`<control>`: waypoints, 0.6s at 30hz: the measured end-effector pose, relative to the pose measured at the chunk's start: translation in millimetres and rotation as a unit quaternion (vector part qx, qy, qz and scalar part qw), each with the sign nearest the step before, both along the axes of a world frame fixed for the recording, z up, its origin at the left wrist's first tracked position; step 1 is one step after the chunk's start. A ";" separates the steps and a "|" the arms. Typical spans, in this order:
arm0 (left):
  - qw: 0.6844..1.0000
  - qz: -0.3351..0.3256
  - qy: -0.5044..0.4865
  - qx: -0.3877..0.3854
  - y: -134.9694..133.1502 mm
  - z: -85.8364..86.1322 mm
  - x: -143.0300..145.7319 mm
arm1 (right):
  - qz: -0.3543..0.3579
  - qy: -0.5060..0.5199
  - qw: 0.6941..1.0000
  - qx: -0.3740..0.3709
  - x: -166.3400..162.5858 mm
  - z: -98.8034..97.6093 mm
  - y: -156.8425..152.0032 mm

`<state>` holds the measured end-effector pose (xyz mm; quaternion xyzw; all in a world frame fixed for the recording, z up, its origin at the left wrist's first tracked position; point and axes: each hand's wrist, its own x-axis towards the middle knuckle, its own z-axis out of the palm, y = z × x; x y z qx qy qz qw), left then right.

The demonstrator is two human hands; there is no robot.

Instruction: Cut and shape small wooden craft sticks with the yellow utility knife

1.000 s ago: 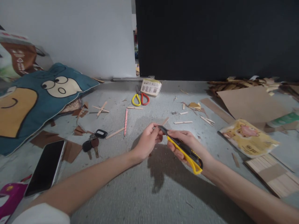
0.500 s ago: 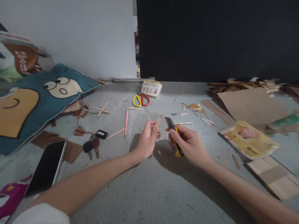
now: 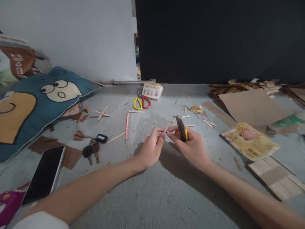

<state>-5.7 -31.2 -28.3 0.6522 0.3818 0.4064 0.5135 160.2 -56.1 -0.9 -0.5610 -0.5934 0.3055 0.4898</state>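
Between the thumb and fingers of my left hand (image 3: 152, 147) is a small flat wooden stick (image 3: 168, 126), its free end tilted up to the right. My right hand (image 3: 191, 144) is closed around a black and yellow utility knife (image 3: 182, 129), whose blade end points up, away from the stick. The right thumb and forefinger reach to the stick's side, close to the left fingertips; whether they pinch it I cannot tell. Left of my hands a pink patterned pencil-like rod (image 3: 126, 126) lies beside a wooden stick (image 3: 116, 137). Scissors (image 3: 142, 103) with yellow and red handles lie beyond.
On the left are a blue cartoon cushion (image 3: 50, 95), a phone (image 3: 44, 175) and keys (image 3: 91, 149). To the right lie a yellow packet (image 3: 250, 140), a bundle of wooden sticks (image 3: 276, 178) and brown cardboard (image 3: 254, 108). Crossed sticks (image 3: 102, 113) and scraps are scattered about.
My hands have come together. The right hand has turned the knife more upright and brought its thumb and forefinger to the stick. The view has shifted slightly.
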 end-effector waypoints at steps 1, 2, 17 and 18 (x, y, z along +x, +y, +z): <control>1.000 0.002 0.008 0.003 -0.4 1.1 0.1 | 0.001 -0.003 1.000 0.000 0.1 -0.3 0.0; 1.000 0.004 0.014 0.005 -0.6 2.1 0.1 | 0.002 -0.005 1.000 0.001 0.1 -0.5 -0.1; 0.994 -0.020 0.090 0.061 -0.3 3.6 -2.1 | 0.038 -0.088 0.992 0.076 3.6 -5.9 1.4; 0.994 -0.019 0.091 0.061 0.2 2.7 -2.2 | 0.047 -0.092 0.992 0.074 3.9 -5.1 2.2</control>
